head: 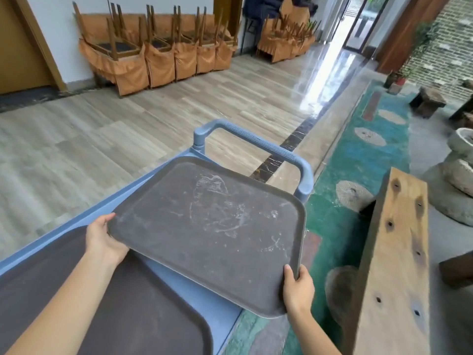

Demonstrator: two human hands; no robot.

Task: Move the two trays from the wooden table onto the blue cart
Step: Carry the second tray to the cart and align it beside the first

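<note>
We hold a dark grey tray (210,231) in both hands above the blue cart (179,283). The left hand (103,242) pinches the tray's near-left corner, thumb lying along the top of the rim and the fingers tucked underneath, out of sight. The right hand (298,288) pinches the near-right corner the same way: thumb on the rim, fingers curled under the edge. The tray is tilted and rotated relative to the cart; its right side overhangs the cart's edge above the green floor (332,226). Whether its far edge touches the cart we cannot tell. The tray's surface shows pale scuffs and scratch marks.

A second dark tray (76,303) lies flat on the cart top at lower left, partly under our left forearm. The cart's handle (258,142) stands at the far end, beyond the held tray.

The wooden tabletop (394,265) runs along our right, well clear of both trays. Stacked chairs (158,47) with orange covers line the far wall.
</note>
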